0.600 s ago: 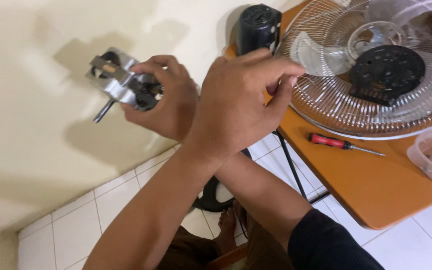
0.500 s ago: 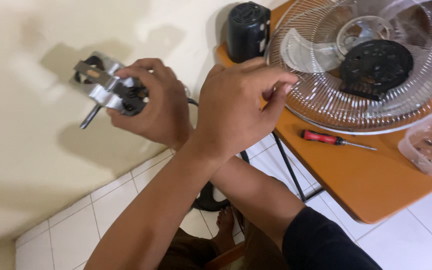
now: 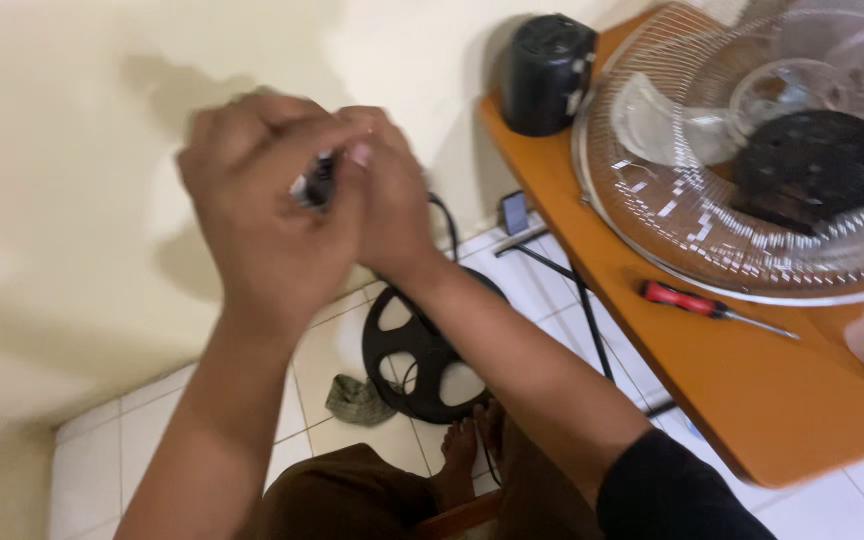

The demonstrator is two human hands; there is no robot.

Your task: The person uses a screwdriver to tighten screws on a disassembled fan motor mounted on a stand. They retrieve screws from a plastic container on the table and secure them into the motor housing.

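**Both hands closed over a small metal part, held up by the wall**

The cream wall (image 3: 72,150) fills the left of the view, and white floor tiles (image 3: 102,450) lie below it. On the right stands an orange table (image 3: 752,400) carrying a round wire fan guard (image 3: 652,215) with a clear fan blade and a black round motor cover (image 3: 812,165) lying inside it. A black cylindrical housing (image 3: 547,75) stands at the table's far corner. On the floor sits a black spoked ring (image 3: 422,350), with a crumpled grey-green cloth (image 3: 357,400) just beside it. A red-handled screwdriver (image 3: 697,303) lies on the table, just beside the guard's rim.

In front of the wall, the left hand (image 3: 262,215) and right hand (image 3: 392,195) are pressed together, fingers curled round a small dark metal part (image 3: 317,183); only a sliver shows between them, and motion blur hides the exact grip.

Judging by this, the step in hand is working the small part loose or into shape by finger force. Any further move calls for a steady two-handed hold.
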